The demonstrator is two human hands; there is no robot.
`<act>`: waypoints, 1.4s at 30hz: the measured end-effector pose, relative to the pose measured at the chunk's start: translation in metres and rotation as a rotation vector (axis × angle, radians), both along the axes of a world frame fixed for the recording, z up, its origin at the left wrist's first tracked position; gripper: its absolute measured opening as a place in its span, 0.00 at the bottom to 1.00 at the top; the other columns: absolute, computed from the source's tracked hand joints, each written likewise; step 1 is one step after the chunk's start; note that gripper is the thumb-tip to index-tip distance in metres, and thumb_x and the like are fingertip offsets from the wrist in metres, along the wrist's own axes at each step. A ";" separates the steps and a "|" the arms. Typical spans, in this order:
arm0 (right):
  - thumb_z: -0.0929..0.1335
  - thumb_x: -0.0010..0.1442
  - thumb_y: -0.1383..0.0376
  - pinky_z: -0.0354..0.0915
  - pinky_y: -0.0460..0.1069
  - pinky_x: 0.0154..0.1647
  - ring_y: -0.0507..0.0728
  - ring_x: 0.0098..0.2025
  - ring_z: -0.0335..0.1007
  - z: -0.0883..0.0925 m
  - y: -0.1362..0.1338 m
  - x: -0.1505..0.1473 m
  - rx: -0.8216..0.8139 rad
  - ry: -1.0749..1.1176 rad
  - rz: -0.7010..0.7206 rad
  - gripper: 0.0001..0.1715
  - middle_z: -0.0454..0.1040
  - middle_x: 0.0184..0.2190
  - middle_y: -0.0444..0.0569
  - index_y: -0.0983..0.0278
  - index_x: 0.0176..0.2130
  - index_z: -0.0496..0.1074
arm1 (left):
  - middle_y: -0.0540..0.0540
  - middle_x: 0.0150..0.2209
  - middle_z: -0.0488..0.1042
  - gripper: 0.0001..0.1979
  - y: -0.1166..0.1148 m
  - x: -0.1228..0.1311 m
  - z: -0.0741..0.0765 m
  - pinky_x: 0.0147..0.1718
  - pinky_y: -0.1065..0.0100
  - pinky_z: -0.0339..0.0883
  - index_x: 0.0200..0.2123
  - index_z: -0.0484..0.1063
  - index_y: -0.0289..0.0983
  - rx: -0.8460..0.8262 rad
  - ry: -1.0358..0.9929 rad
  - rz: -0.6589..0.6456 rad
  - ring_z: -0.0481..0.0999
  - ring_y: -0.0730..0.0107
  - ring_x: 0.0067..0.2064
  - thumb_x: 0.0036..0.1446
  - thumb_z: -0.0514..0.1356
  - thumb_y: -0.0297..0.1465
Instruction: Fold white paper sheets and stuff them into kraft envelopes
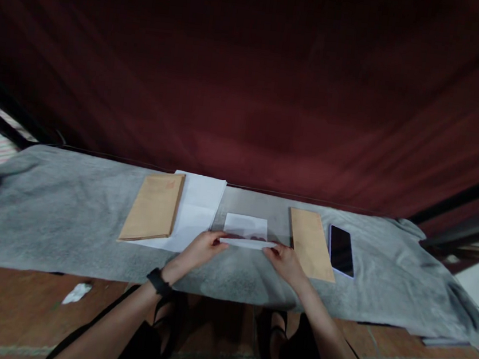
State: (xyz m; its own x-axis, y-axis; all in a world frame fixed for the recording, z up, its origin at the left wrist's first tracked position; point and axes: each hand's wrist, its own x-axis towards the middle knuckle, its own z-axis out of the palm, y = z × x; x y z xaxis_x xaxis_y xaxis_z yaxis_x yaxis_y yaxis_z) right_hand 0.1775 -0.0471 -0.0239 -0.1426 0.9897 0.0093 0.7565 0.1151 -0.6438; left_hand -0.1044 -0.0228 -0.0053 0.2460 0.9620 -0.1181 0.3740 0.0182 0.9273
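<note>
Centre of frame: white paper [246, 224] lies on the grey cloth [67, 212], a narrow pale strip along its near side. Left hand [203, 246] pinches the strip's left end, thumb and fingers closed on it; right hand [286, 261] pinches the right end likewise. Whether strip and flat part are one sheet, cannot tell. Step in hand, judged: folding or aligning the paper. Next move seems to call for level ends and light, even finger pressure.

Surroundings: left of centre, a brown envelope stack [152, 204] overlaps white sheets [200, 204], which reach close to the left hand. Right of centre, a single brown envelope [312, 245] lies just beside the right hand, a phone [341, 250] beyond. Nothing visibly blocks the paper; these neighbours limit sideways room.
</note>
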 end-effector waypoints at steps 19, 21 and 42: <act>0.64 0.63 0.58 0.67 0.48 0.35 0.57 0.34 0.76 -0.012 0.019 -0.010 0.002 0.090 -0.117 0.14 0.81 0.31 0.46 0.60 0.38 0.78 | 0.51 0.26 0.75 0.03 0.015 0.019 -0.012 0.31 0.73 0.62 0.29 0.75 0.39 0.096 0.147 0.199 0.72 0.69 0.30 0.52 0.63 0.26; 0.64 0.61 0.58 0.68 0.48 0.37 0.57 0.36 0.76 -0.012 0.020 -0.007 -0.023 0.193 -0.070 0.16 0.81 0.33 0.46 0.61 0.39 0.78 | 0.51 0.26 0.75 0.04 0.016 0.017 -0.014 0.32 0.72 0.63 0.27 0.75 0.39 0.107 0.120 0.156 0.72 0.68 0.30 0.52 0.62 0.25; 0.67 0.59 0.49 0.69 0.52 0.45 0.60 0.43 0.74 0.010 0.003 0.027 -0.337 0.304 0.223 0.21 0.80 0.41 0.49 0.62 0.32 0.79 | 0.45 0.61 0.72 0.15 -0.022 -0.005 0.003 0.63 0.60 0.59 0.53 0.74 0.42 0.546 0.548 -0.584 0.69 0.60 0.63 0.68 0.54 0.35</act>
State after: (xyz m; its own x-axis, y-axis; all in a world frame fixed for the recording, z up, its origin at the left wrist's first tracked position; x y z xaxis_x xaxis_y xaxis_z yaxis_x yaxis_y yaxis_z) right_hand 0.2044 -0.0438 -0.0143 -0.3910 0.8907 -0.2318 0.5100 0.0000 -0.8602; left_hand -0.1090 -0.0452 -0.0019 0.7462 0.6622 0.0685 0.5705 -0.6891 0.4469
